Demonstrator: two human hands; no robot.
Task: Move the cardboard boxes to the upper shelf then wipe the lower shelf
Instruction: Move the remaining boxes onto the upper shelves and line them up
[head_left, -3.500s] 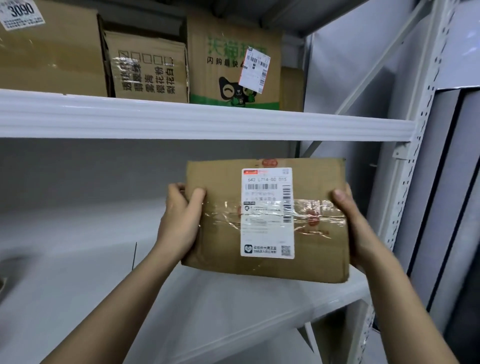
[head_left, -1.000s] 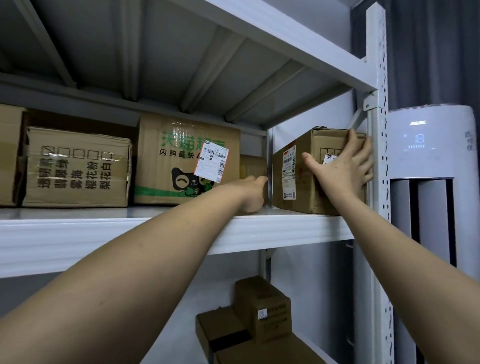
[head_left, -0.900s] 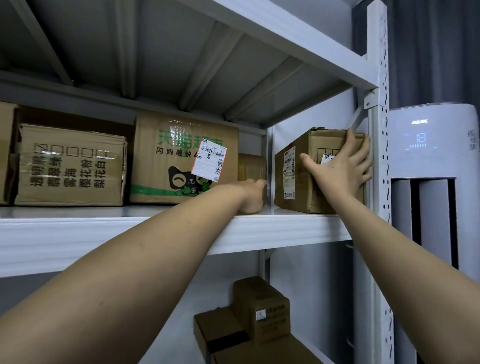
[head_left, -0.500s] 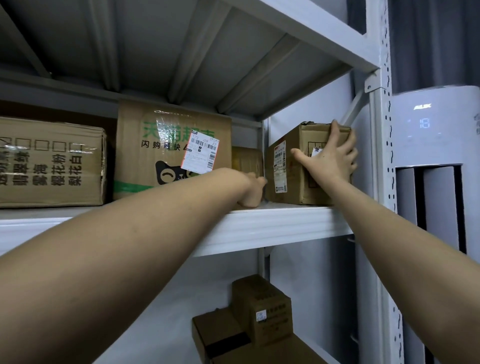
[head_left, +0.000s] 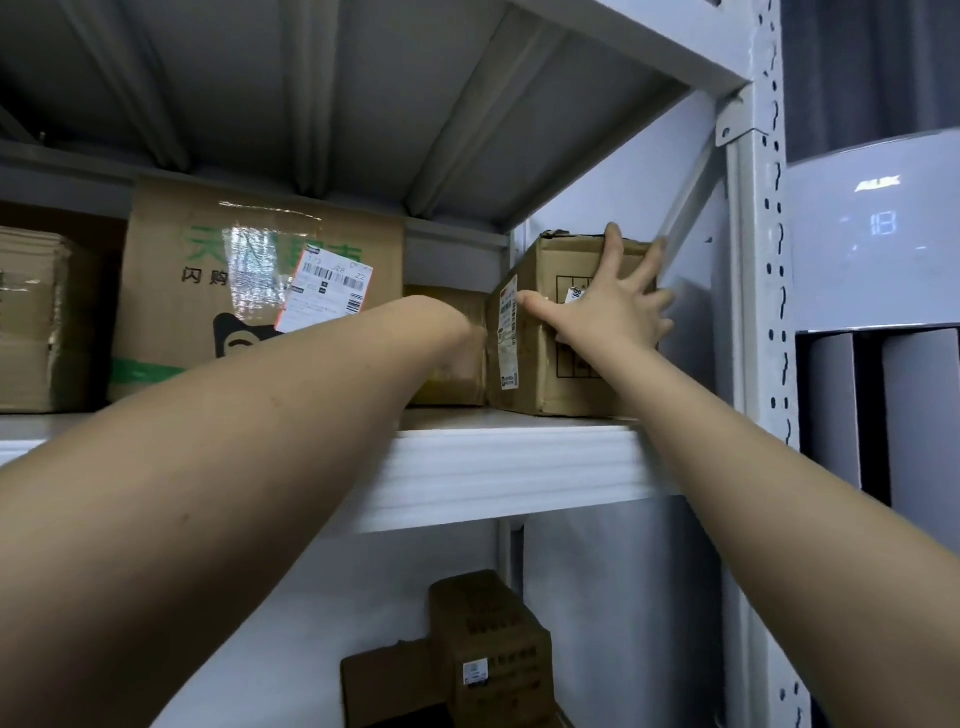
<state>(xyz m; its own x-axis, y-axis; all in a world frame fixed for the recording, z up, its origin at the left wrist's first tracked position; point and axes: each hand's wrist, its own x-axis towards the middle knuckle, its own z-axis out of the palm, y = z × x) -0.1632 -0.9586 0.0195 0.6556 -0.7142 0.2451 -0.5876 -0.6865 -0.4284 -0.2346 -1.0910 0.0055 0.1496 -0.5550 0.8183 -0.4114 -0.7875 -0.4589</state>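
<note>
Cardboard box (head_left: 540, 358) on upper shelf (head_left: 498, 462): right hand (head_left: 610, 312) fingers (head_left: 615, 249) splayed flat against it; left fingers hidden.

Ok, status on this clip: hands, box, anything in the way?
Right hand flat on box, on upper shelf. Left hand hidden. Neighbouring box alongside.

Both arms reach up and forward, nearly straight. The right hand (head_left: 608, 312) is flat, with its fingers spread wide and its thumb sticking out to the left, pressing against the cardboard box (head_left: 524, 374). The left hand (head_left: 457, 325) is by the box's left side, and its fingers cannot be seen.
</note>
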